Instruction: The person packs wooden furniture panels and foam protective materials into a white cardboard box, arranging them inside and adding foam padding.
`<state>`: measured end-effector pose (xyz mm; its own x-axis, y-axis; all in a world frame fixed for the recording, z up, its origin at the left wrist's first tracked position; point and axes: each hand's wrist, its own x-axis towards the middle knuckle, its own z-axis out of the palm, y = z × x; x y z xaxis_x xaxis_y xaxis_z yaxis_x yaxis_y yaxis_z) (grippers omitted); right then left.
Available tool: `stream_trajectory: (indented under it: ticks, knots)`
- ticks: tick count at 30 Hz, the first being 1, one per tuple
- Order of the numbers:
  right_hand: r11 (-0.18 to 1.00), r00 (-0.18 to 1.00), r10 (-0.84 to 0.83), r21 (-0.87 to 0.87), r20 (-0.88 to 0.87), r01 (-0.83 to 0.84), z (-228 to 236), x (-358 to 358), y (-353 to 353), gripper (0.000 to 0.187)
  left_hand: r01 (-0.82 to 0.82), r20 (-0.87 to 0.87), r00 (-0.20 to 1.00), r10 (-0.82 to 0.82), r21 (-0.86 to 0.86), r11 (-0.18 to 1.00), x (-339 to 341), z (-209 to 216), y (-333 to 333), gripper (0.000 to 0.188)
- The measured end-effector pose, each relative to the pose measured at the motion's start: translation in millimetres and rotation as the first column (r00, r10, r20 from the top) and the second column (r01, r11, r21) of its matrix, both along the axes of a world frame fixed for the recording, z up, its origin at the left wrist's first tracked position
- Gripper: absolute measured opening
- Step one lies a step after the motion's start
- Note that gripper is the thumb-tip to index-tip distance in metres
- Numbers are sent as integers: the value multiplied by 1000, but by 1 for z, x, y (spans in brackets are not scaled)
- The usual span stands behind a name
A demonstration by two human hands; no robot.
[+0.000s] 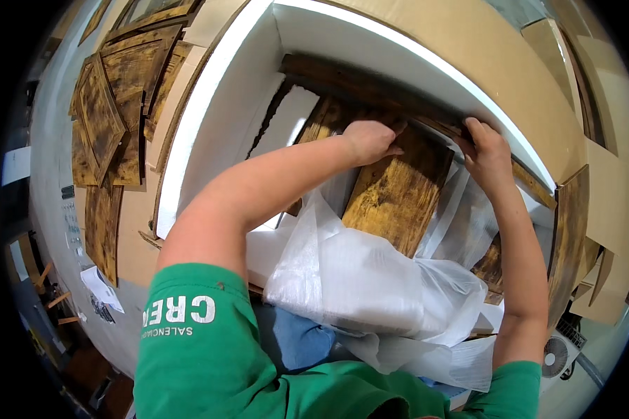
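Note:
My left hand is closed, fingers curled at the far end of a brown wood-grain board inside a foam-lined box. What lies between its fingertips, if anything, is hidden. On the right, my right hand grips a long dark wooden plank that runs along the far foam wall, thumb and fingers closed around its edge. White foam wrap lies bunched over the near part of the box, covering the near end of the board.
White foam walls line the cardboard box. Several wooden panels are piled at the left on cardboard. At the right stand another wooden panel and cardboard pieces. A paper sheet lies at lower left; a fan shows at lower right.

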<state>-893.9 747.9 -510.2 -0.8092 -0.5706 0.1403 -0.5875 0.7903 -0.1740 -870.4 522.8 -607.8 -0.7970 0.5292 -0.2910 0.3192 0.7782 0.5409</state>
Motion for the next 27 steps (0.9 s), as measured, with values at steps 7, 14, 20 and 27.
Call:
stream_trajectory:
  ticks: [7, 14, 20, 27]
  knots:
    - [982, 968, -42, 166, -247, 84, -28, 6, -25, 21, 45, -46, 997, -58, -238, 970, 1, 9, 6, 41]
    - [899, 976, -176, 384, -125, 211, -46, 10, -39, 10, 3, -198, 980, -23, -100, 995, 3, 2, 9, 37]
    - [950, 950, -224, 169, -216, 263, -54, 19, -37, 11, -42, -371, 928, 47, 22, 999, 4, -20, 7, 37]
    - [977, 875, -215, -92, -433, 194, -94, 15, -24, 4, -42, -471, 880, 58, 45, 998, 2, -21, 11, 37]
